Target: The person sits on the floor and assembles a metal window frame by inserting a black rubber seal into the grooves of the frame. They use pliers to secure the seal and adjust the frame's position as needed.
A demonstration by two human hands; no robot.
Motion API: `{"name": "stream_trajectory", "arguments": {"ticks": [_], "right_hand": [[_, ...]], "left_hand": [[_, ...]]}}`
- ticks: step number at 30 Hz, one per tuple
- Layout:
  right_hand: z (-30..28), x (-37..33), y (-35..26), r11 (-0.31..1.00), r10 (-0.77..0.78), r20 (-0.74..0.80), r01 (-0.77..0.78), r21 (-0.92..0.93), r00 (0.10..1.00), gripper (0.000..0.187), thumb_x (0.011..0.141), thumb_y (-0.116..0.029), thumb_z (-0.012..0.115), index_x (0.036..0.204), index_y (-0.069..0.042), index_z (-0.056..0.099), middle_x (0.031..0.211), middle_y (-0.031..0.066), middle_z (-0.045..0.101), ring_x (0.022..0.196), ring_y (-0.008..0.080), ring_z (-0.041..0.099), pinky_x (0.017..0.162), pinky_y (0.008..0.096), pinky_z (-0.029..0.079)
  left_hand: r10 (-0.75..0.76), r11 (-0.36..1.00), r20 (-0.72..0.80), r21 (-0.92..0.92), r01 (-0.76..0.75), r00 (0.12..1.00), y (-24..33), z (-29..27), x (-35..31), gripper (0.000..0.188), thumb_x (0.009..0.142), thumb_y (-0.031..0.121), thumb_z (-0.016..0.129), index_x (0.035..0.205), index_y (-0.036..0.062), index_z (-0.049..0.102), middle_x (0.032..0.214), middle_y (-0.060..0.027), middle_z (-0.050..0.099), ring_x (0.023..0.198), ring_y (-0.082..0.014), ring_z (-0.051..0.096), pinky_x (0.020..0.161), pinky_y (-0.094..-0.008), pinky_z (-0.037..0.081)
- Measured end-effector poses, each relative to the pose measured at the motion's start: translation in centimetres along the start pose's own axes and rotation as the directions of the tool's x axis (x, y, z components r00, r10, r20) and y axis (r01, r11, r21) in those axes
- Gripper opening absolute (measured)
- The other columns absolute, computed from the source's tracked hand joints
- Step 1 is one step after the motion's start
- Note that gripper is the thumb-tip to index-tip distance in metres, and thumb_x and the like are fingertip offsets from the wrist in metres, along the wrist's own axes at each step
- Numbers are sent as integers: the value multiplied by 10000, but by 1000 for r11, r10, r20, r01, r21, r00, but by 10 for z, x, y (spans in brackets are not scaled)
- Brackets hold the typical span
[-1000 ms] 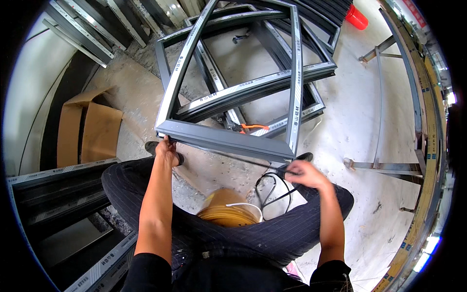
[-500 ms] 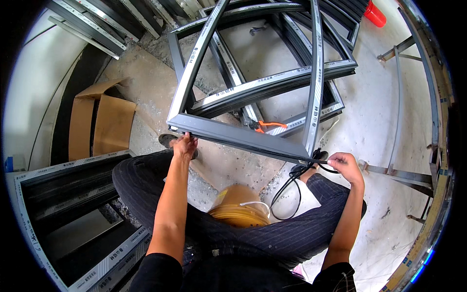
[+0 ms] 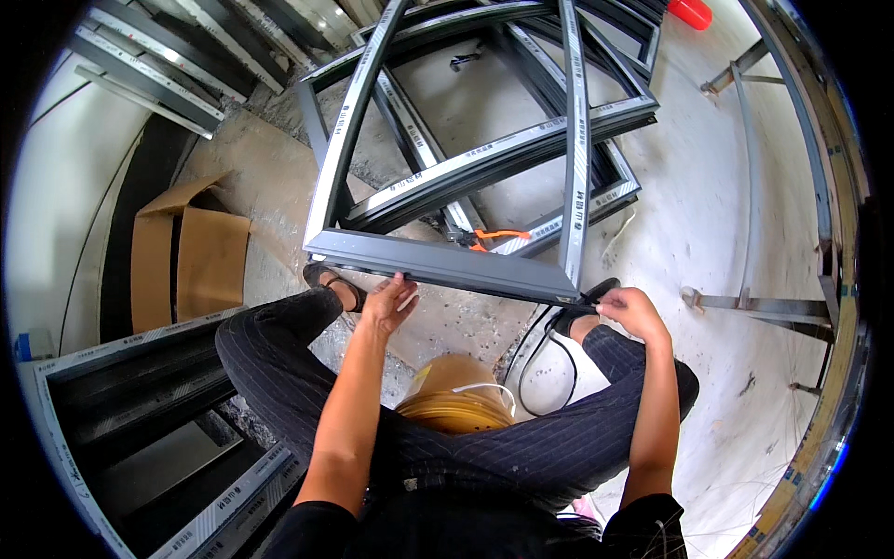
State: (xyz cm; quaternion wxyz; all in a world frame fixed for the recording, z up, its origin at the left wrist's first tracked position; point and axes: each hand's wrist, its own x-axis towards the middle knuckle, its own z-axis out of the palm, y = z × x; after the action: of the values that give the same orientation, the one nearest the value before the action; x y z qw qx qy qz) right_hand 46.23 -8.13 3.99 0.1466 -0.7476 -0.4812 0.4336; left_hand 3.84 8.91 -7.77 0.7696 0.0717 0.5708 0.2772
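A dark grey window frame (image 3: pixel 447 262) with white-taped faces lies across other frames in front of me, its near bar facing my knees. My left hand (image 3: pixel 389 303) touches the lower edge of that bar left of its middle, fingers partly spread. At the bar's right corner my right hand (image 3: pixel 633 311) pinches a thin black rubber strip. The strip's loose length (image 3: pixel 575 373) loops down to the floor beside the bucket. How far the strip is seated along the bar's edge is hard to see. Orange-handled pliers (image 3: pixel 480 239) rest on a lower frame inside the opening.
An upturned yellow bucket (image 3: pixel 453 410) stands between my legs. At left are an open cardboard box (image 3: pixel 212 261) and more stacked frames (image 3: pixel 140 345). Profiles (image 3: pixel 158 70) lean at the back left. A metal rack (image 3: pixel 764 312) stands at right; a red container (image 3: pixel 690 13) is at the back.
My left hand has slid right along the near bar from its left corner, and its fingers have loosened. My right hand still pinches the strip at the right corner. The view has shifted slightly.
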Motion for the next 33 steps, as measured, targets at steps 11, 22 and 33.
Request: {"name": "stream_trajectory", "arguments": {"ticks": [11,22,33], "right_hand": [[8,-7,-7,993,-25,-54,18,-116,998,240,770,-243,664,838,-12,662,785,172,640,751,325,613,667,375,468],[11,-5,-5,985,-54,-101,37,-166,993,219,763,-245,669,812,-31,664,784,162,641,757,340,603,670,400,465],[9,-1,-5,982,20,-57,-31,-184,998,222,761,-244,664,815,-29,664,808,159,644,777,325,613,680,385,470]], "left_hand": [[15,999,19,50,-16,1000,-47,35,4,192,874,248,629,925,93,527,817,-19,607,942,-191,587,849,-425,458],[35,997,82,65,-40,996,-100,84,-5,205,834,265,680,870,114,546,873,-27,639,899,-193,609,849,-387,456],[307,951,-123,63,-301,944,4,-41,38,154,848,216,654,895,94,573,862,-47,633,800,-175,605,777,-376,488]]}}
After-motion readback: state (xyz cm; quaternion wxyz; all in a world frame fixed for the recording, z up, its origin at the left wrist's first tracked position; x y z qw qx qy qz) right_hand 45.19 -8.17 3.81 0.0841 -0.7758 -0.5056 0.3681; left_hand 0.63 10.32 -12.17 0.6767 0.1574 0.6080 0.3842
